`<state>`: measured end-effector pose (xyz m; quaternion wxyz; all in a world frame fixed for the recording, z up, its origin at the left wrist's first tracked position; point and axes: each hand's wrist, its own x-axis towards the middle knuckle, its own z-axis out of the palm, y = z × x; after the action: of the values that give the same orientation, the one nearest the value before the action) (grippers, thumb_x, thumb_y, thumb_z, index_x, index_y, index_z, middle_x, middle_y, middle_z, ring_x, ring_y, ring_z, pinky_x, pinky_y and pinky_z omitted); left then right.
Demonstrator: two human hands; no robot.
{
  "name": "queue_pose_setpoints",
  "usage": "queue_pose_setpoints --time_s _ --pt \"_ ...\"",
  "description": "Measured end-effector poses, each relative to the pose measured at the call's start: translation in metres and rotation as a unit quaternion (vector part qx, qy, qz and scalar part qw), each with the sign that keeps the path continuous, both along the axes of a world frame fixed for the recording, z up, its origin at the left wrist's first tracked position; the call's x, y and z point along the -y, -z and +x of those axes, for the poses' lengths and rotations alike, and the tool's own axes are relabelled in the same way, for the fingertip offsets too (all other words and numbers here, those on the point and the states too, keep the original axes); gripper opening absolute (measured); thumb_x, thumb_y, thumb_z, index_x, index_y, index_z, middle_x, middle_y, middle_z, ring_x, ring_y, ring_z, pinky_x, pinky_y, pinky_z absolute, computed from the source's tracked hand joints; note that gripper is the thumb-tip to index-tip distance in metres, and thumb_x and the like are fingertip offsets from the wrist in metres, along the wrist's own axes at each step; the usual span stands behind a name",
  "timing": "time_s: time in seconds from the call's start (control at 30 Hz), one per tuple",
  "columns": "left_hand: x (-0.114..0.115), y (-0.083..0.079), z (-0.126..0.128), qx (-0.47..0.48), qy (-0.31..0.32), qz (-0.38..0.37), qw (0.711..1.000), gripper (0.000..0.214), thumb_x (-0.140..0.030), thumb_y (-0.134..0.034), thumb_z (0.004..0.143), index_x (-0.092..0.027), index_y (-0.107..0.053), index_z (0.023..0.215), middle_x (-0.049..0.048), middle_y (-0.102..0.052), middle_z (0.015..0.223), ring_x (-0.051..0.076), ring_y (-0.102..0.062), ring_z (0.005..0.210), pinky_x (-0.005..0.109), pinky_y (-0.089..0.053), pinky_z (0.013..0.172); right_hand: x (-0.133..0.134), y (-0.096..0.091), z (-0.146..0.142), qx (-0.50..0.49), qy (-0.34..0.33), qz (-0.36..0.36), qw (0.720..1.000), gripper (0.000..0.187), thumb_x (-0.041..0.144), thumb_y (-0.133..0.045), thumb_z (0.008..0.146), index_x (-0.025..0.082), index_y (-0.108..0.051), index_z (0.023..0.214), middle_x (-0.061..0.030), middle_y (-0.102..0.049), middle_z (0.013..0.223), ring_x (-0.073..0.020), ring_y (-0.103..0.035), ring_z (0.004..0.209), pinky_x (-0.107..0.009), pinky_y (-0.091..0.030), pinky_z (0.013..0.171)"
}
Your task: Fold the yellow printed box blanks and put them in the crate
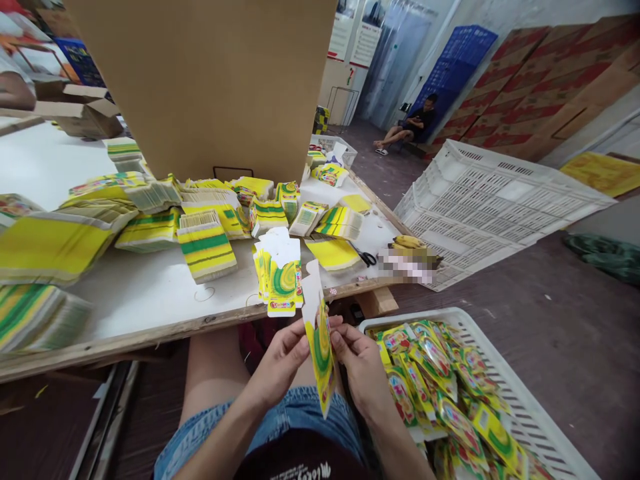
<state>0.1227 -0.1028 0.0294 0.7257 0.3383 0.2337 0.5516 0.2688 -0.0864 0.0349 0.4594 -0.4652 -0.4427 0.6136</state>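
Note:
Over my lap, my left hand (281, 360) and my right hand (359, 359) grip a yellow and green printed box (321, 350) from either side. Its white flap stands up at the top, and the box is tilted almost edge-on to me. My fingertips are closed on its edges. Just beyond, at the table's front edge, lies a small fanned pile of similar flat boxes (284, 283) with white flaps. To my right, a white plastic crate (480, 327) holds many packed yellow boxes (433, 357).
Bundles of flat boxes (205, 243) cover the white table (220, 303). A large cardboard carton (210, 87) stands behind them. Black-handled scissors (367, 257) and bananas (409, 243) lie at the right edge. White crates (490, 200) lean beyond; a person (420, 121) sits at the back.

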Motion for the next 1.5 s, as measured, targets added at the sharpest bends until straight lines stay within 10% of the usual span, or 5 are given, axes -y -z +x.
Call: queue_pose_setpoints --time_s 0.63,0.83,1.17,1.37,1.5 --pt "-0.004 0.002 0.008 -0.145 -0.198 -0.033 0.969 0.055 -0.032 -0.072 0.081 -0.023 -0.042 0.126 0.0056 -0.073 0.101 0.019 -0.07 0.09 0.03 -0.053 0.082 0.005 0.002 -0.001 0.196 0.025 0.104 0.975 0.024 0.041 -0.066 0.086 0.018 -0.068 0.093 -0.005 -0.069 0.081 -0.0205 -0.062 0.074 -0.03 -0.053 0.069" --pt "-0.001 -0.006 0.001 -0.119 -0.096 0.017 0.988 0.061 -0.025 -0.068 0.085 -0.026 -0.034 0.136 0.0088 -0.07 0.11 0.022 -0.068 0.103 0.033 -0.052 0.088 0.003 -0.01 0.009 0.093 -0.011 0.15 0.984 0.046 0.031 -0.062 0.09 0.027 -0.048 0.133 -0.0095 -0.065 0.12 -0.0223 -0.064 0.102 -0.035 -0.052 0.09" --pt "0.0 -0.004 -0.001 -0.059 0.026 -0.014 0.998 0.041 -0.017 -0.082 0.07 -0.02 -0.052 0.097 0.0021 -0.07 0.088 0.013 -0.067 0.074 0.021 -0.05 0.066 -0.008 -0.025 0.037 0.161 -0.092 0.161 0.969 0.023 0.038 -0.058 0.092 0.02 -0.064 0.079 -0.0022 -0.059 0.075 -0.0165 -0.056 0.069 -0.025 -0.045 0.062" --pt "0.002 -0.008 0.001 -0.066 0.027 0.005 0.997 0.072 -0.02 -0.075 0.078 -0.03 -0.036 0.137 0.0063 -0.071 0.104 0.02 -0.07 0.088 0.03 -0.053 0.079 -0.01 -0.018 0.032 0.112 -0.029 0.158 0.981 0.034 0.033 -0.062 0.091 0.029 -0.057 0.124 -0.0037 -0.069 0.095 -0.0193 -0.064 0.082 -0.03 -0.051 0.074" --pt "0.0 -0.005 0.0 -0.107 0.024 0.024 0.994 0.042 -0.023 -0.073 0.08 -0.022 -0.059 0.119 0.0092 -0.071 0.108 0.024 -0.067 0.099 0.032 -0.051 0.085 -0.012 -0.021 0.039 0.185 -0.059 0.224 0.955 0.022 0.037 -0.06 0.091 0.026 -0.075 0.102 -0.0078 -0.067 0.101 -0.0245 -0.062 0.097 -0.035 -0.048 0.084"
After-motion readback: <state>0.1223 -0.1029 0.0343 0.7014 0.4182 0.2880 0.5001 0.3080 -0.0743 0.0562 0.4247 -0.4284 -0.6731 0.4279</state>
